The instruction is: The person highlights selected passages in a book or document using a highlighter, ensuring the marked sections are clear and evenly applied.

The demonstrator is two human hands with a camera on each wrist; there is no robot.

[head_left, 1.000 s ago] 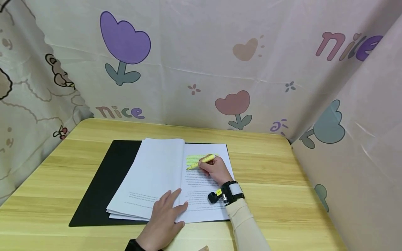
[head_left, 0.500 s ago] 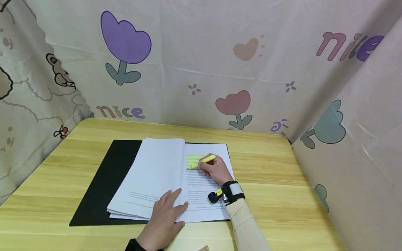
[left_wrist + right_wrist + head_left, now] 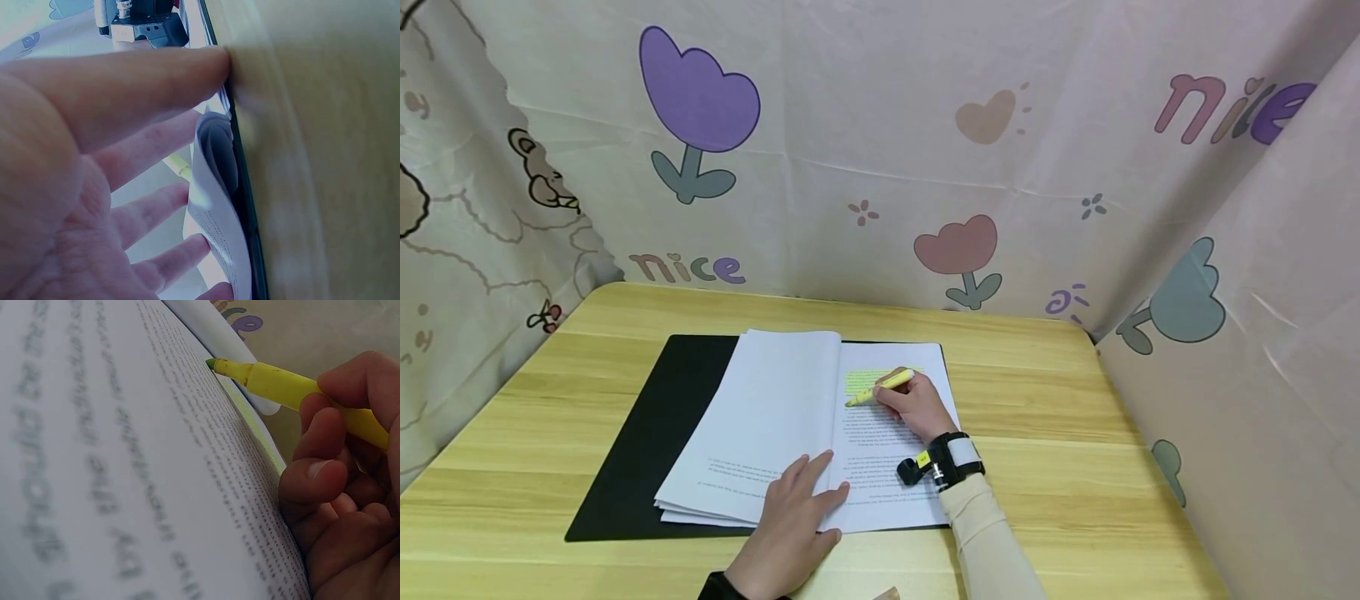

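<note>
My right hand pinches a yellow highlighter over the right-hand page of an open stack of printed sheets. In the right wrist view, the greenish tip of the highlighter is at the lines of text; whether it touches cannot be told. Upper lines on that page carry a yellow highlighted block. My left hand rests with spread fingers across the lower fold of the sheets. In the left wrist view, the left hand's fingers touch the curled paper near its edge.
Beneath the sheets lies a black mat on a wooden table. The turned-over left page is mostly blank, with a few printed lines low down. A patterned curtain surrounds the table's back and sides.
</note>
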